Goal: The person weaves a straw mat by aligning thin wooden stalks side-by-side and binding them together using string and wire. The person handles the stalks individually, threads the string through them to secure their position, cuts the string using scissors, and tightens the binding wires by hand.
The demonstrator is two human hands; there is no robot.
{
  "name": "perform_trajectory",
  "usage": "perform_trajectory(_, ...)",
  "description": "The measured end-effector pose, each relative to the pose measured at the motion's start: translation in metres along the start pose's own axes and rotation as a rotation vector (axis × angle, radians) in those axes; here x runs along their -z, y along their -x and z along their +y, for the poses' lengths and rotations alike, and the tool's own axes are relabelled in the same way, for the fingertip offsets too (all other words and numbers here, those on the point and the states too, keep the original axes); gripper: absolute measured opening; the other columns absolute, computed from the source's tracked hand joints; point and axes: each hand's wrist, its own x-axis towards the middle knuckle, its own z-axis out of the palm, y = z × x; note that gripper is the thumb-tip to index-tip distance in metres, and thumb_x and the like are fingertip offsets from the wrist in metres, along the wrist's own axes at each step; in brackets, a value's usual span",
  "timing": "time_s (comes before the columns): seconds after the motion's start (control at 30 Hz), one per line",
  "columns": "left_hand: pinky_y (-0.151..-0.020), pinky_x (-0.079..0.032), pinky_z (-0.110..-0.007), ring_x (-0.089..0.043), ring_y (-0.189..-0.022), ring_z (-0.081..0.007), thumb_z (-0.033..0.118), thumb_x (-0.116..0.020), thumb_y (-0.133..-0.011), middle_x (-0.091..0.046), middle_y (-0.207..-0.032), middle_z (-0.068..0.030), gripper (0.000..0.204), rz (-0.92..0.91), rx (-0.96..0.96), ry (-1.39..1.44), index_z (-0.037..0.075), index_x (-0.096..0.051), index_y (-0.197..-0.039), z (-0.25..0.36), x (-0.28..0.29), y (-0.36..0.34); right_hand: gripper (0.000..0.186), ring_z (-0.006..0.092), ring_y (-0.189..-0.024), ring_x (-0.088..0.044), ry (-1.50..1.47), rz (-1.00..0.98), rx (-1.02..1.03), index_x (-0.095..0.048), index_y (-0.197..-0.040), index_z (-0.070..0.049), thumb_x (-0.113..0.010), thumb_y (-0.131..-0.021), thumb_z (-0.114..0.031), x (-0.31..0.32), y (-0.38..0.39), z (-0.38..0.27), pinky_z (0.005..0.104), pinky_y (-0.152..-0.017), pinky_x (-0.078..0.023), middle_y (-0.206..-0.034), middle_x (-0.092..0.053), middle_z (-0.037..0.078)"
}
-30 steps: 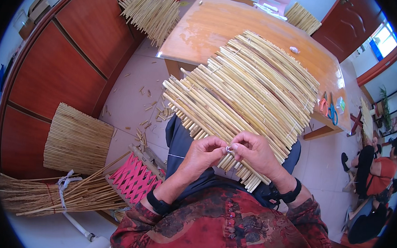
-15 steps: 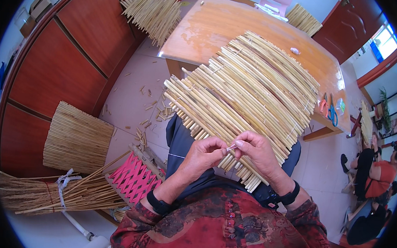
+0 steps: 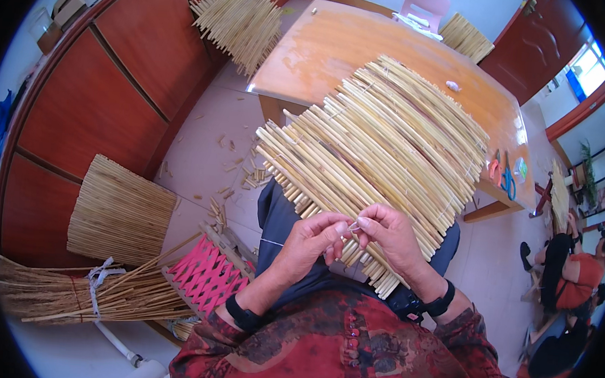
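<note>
A mat of tied straw-coloured stalks [image 3: 389, 135] slopes from the table down over my lap. Above its near edge, my left hand [image 3: 312, 239] and my right hand [image 3: 388, 237] meet fingertip to fingertip. Both pinch a thin white string [image 3: 353, 226], which makes a small loop between them. A length of the same string trails to the left of my left hand, over my dark trousers. Rows of white stitching cross the mat. My fingers cover part of the string.
Red-handled scissors [image 3: 495, 169] and blue-handled scissors [image 3: 509, 177] lie at the wooden table's [image 3: 311, 44] right edge. Left are a pink-strapped stool [image 3: 207, 270], a bundle of long stalks [image 3: 46, 294] and another mat [image 3: 121, 209]. Stalk offcuts litter the floor. Another person [image 3: 577, 278] sits at right.
My hands stay at the mat's near edge. The string between my fingertips has gone from a taut short stretch to a small loop, and my left fingers have shifted. The whole view has moved slightly.
</note>
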Motion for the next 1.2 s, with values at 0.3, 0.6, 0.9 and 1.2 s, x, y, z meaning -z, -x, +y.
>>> perform_trajectory(0.3, -0.042, -0.030, -0.017, -0.044, -0.051, -0.0042, 0.010, -0.061, -0.082, -0.054, -0.066, 0.0016, 0.009, 0.149, -0.041, 0.055, 0.004, -0.061, -0.089, 0.004, 0.019, 0.003, 0.013, 0.0040, -0.056, -0.049, 0.155, -0.087, -0.012, -0.057, -0.089, 0.000, -0.055, -0.086, -0.012, -0.017, -0.025, -0.012, 0.0175, -0.051, -0.042, -0.072, -0.055, 0.000)
perform_trajectory(0.6, -0.038, -0.027, -0.016, -0.041, -0.047, -0.0024, 0.011, -0.060, -0.083, -0.050, -0.060, 0.0037, 0.007, 0.371, -0.203, 0.112, 0.005, -0.060, -0.085, 0.012, 0.057, -0.009, 0.015, 0.0047, -0.059, -0.051, 0.264, -0.209, -0.060, -0.057, -0.090, -0.001, -0.053, -0.088, -0.015, -0.043, -0.080, -0.002, 0.0186, -0.053, -0.043, -0.074, -0.056, 0.001)
perform_trajectory(0.9, -0.058, -0.040, -0.018, -0.048, -0.066, -0.0038, 0.007, -0.059, -0.083, -0.052, -0.077, 0.0014, 0.009, 0.504, -0.383, -0.244, -0.002, -0.060, -0.082, 0.017, 0.080, -0.040, 0.016, 0.0042, -0.054, -0.050, 0.349, -0.062, -0.012, -0.057, -0.096, 0.000, -0.051, -0.087, -0.012, -0.028, -0.110, 0.001, 0.0185, -0.048, -0.044, -0.073, -0.057, 0.003)
perform_trajectory(1.2, -0.065, -0.043, -0.018, -0.051, -0.073, -0.0046, 0.002, -0.059, -0.081, -0.053, -0.079, 0.0004, 0.004, 0.545, -0.429, -0.383, -0.002, -0.060, -0.083, 0.010, 0.089, -0.049, 0.016, 0.0086, -0.059, -0.054, 0.515, -0.072, 0.051, -0.057, -0.095, 0.000, -0.056, -0.083, -0.011, -0.036, -0.114, -0.006, 0.0229, -0.054, -0.045, -0.075, -0.058, 0.004)
